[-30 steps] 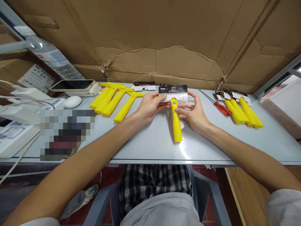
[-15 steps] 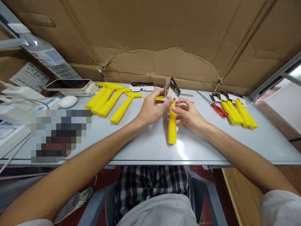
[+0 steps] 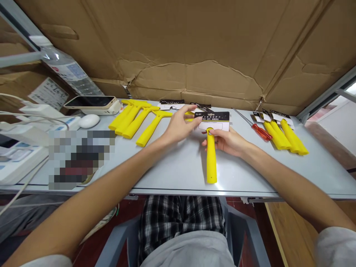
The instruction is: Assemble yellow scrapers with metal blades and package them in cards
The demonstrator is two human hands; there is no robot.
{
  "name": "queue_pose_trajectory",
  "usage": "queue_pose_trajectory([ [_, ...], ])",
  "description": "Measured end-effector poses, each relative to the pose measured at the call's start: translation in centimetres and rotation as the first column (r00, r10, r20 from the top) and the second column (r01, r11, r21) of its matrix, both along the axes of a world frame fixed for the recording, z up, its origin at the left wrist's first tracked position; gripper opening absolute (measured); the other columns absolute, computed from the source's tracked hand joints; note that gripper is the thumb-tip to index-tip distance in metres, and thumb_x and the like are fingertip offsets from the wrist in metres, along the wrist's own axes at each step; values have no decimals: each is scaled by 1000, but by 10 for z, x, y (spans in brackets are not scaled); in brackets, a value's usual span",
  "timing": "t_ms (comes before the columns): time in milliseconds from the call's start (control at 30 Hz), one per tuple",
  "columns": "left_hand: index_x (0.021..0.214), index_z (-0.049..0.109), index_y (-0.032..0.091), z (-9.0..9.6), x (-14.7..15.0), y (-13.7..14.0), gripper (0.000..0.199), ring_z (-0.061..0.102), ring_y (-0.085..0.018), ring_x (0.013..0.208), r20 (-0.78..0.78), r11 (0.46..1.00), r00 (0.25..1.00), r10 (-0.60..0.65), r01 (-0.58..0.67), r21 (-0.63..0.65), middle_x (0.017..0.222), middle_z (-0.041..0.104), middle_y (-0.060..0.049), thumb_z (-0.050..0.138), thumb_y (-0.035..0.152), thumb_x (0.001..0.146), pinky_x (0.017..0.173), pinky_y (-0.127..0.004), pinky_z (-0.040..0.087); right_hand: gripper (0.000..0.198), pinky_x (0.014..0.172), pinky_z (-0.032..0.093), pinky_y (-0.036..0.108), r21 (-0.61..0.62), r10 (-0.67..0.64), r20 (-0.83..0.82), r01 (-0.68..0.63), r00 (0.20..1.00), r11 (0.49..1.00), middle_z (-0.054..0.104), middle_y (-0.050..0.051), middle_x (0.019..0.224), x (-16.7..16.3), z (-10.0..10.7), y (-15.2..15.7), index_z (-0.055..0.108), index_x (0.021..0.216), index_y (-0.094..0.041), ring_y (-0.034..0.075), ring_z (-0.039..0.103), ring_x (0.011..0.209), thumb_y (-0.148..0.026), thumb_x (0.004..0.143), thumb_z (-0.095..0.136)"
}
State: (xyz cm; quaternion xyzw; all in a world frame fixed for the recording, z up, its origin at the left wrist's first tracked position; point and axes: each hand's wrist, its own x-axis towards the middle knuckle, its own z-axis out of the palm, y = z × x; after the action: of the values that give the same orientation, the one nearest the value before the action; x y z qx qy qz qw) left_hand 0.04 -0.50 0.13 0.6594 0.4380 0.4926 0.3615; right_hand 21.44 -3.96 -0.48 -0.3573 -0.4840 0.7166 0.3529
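Note:
My right hand grips a yellow scraper near its upper end, thumb in front and fingers behind. A black-and-white printed header card covers the scraper's head and faces me; the handle points down toward the table's front edge. At the card's left edge, my left hand is curled with its thumb on the card. Its index finger reaches above the corner, and the other fingertips are partly hidden. Behind the left hand lie another yellow piece, partly covered, and black-and-white cards.
Several yellow scrapers lie to the left. Carded yellow scrapers and a red-handled screwdriver lie to the right. A phone, white mouse, power strips and bottle stand left. Cardboard walls the back.
The scraper has come lower and slightly right, and its card has turned from edge-on to facing me. My right hand has shifted down around the handle; my left stays at the card.

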Motion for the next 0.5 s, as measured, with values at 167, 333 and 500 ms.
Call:
queue_pose_trajectory([
  [167, 122, 75, 16, -1, -10, 14, 46, 67, -18, 77, 147, 939, 983, -110, 152, -309, 90, 74, -7, 87, 28, 80, 77, -34, 56, 68, 74, 70, 35, 61, -113, 142, 105, 983, 993, 71, 11, 123, -3, -5, 3, 58, 133, -18, 15, 74, 88, -47, 80, 87],
  [333, 111, 79, 18, -2, -22, 25, 37, 65, -20, 73, -91, 974, 995, -47, 26, -223, 84, 73, -5, 89, 29, 78, 78, -36, 53, 86, 48, 55, 23, 367, -443, 376, 308, 814, 878, 71, 6, 102, 4, -11, 14, 47, 150, -22, 12, 68, 62, -58, 82, 83],
  [500, 93, 80, 23, -8, -29, 30, 21, 61, -25, 77, -325, 1000, 946, 14, -19, -11, 75, 67, -3, 88, 25, 73, 86, -38, 51, 71, 46, 44, 18, 514, -421, 525, 119, 739, 850, 70, 1, 86, 13, -16, 17, 50, 148, -23, 7, 56, 49, -46, 87, 76],
])
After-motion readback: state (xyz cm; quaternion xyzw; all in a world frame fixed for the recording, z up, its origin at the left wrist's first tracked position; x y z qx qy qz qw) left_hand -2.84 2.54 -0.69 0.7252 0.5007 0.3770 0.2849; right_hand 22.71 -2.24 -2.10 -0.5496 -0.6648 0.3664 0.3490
